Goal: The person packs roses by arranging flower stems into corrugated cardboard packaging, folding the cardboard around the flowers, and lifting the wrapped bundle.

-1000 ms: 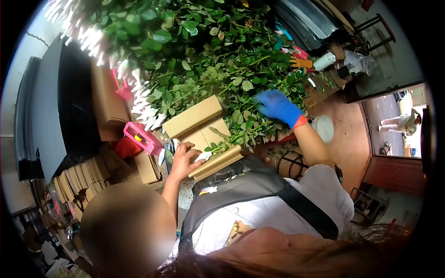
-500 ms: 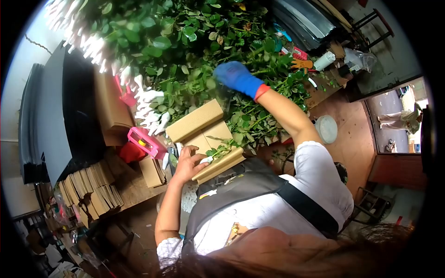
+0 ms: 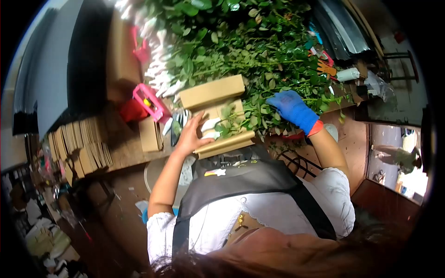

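Note:
My left hand (image 3: 187, 137), bare, rests at the left end of a folded cardboard wrapper (image 3: 225, 144) with its thumb and fingers spread. Between them lie white-sleeved flower heads (image 3: 212, 124), their leafy stems running right across the cardboard. My right hand (image 3: 291, 110), in a blue knitted glove with a red cuff, is at the right of the wrapper, its fingers curled on a leafy rose stem; the fingertips are partly hidden in leaves. A large pile of rose stems (image 3: 259, 55) lies beyond, with white-sleeved heads (image 3: 162, 69) along its left side.
A pink plastic holder (image 3: 153, 103) stands left of the wrapper, near a stack of cardboard pieces (image 3: 81, 148). Dark sheets (image 3: 85, 60) stand at far left. An orange glove (image 3: 327, 68) and a white roll (image 3: 347, 74) lie at the right. A person (image 3: 401, 157) is outside the doorway.
My right hand has come from the pile back toward me and to the right. A second white-sleeved head now shows at my left hand. The view has shifted.

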Tool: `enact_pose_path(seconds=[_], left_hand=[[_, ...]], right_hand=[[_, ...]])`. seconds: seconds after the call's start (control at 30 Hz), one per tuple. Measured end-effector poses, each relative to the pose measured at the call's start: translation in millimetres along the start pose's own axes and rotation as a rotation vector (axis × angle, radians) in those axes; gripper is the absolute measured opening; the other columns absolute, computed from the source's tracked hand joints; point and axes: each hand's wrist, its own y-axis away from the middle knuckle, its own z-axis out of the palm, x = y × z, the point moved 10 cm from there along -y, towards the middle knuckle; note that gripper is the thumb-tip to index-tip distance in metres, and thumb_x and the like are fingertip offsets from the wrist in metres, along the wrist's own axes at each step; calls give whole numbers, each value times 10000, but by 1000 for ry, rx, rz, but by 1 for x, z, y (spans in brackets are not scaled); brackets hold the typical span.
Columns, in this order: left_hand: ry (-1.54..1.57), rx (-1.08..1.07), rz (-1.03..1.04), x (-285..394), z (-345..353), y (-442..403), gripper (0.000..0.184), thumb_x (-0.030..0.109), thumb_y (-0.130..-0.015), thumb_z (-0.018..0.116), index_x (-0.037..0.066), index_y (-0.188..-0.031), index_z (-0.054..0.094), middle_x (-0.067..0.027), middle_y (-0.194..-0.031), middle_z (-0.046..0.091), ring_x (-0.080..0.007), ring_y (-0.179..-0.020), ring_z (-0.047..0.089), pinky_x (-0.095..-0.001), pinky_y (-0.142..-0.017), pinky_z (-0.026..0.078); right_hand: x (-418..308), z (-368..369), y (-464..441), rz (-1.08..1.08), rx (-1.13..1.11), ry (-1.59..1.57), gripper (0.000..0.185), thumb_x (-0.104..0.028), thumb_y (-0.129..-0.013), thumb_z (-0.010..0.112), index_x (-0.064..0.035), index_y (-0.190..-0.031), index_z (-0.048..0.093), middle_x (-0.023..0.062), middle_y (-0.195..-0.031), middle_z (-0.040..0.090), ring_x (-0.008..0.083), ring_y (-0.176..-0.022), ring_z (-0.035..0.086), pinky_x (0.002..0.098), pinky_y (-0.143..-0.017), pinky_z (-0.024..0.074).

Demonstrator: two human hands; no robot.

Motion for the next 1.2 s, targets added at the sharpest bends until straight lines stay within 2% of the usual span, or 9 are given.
enact_pose_path(seconds=[0.2,0.33,0.43,0.57,0.67,0.83,0.93,1.07,1.2], left_hand=[[-56,-45,17,0,6,5,730,287,-698,903,103,-1351,633,-133,-1340,629,-357,-1297,517,-426,-1051,477],[-4,-67,11,-1,10,2,592,297,-714,890,101,-1244,716,-63,-1294,692,-363,-1313,510,-445,-1076,456],[-132,-94,60,5,10,2,635,301,-713,896,100,-1282,697,-40,-1329,673,-339,-1322,492,-406,-1022,539],[-106,-87,46,2,11,0,607,322,-692,894,98,-1231,726,-49,-1303,692,-381,-1270,525,-460,-1068,443],[-202,-96,81,9,9,0,601,335,-699,891,106,-1230,727,-49,-1290,699,-363,-1271,531,-460,-1070,441],[-251,-99,68,11,9,0,631,399,-703,880,116,-1244,720,-34,-1295,699,-355,-1273,538,-522,-1144,335],[-198,-107,76,11,10,-1,635,400,-704,877,118,-1251,718,-34,-1302,696,-350,-1276,539,-534,-1149,327],[-228,-142,10,8,11,-2,605,384,-739,860,122,-1264,714,-26,-1337,675,-350,-1304,517,-566,-1181,290],[-257,-124,53,16,8,-3,614,365,-715,877,127,-1259,720,-18,-1330,683,-341,-1286,514,-498,-1132,339]], right_hand=[[-12,44,-1,-28,32,-197,262,-214,-913,616,-205,-1168,677,88,-944,695,313,-912,684,445,-792,545],[2,98,-12,54,-267,-277,311,-308,-911,621,-205,-1196,690,131,-1043,710,343,-959,675,447,-851,548],[8,24,-24,91,-177,-404,350,-328,-893,632,-202,-1215,686,136,-1106,711,347,-997,677,445,-870,551],[48,-61,-63,125,860,25,369,-279,-890,658,-204,-1251,652,107,-1062,707,300,-988,669,436,-945,490],[88,12,-142,226,229,46,344,-259,-889,656,-192,-1226,665,84,-1116,681,286,-1056,633,441,-964,477],[70,-154,-43,73,1182,-60,324,-190,-904,638,-220,-1224,678,78,-1049,713,304,-981,677,450,-971,493],[112,-92,-97,160,502,-161,333,-200,-925,649,-200,-1257,674,95,-1154,706,296,-1085,655,431,-943,527],[130,-188,-34,250,941,-59,344,-167,-897,663,-165,-1240,694,97,-1120,711,329,-1023,661,429,-886,538],[130,-211,-22,164,1041,-215,451,-134,-872,691,-199,-1317,661,97,-1177,712,330,-1037,668,423,-925,535]])
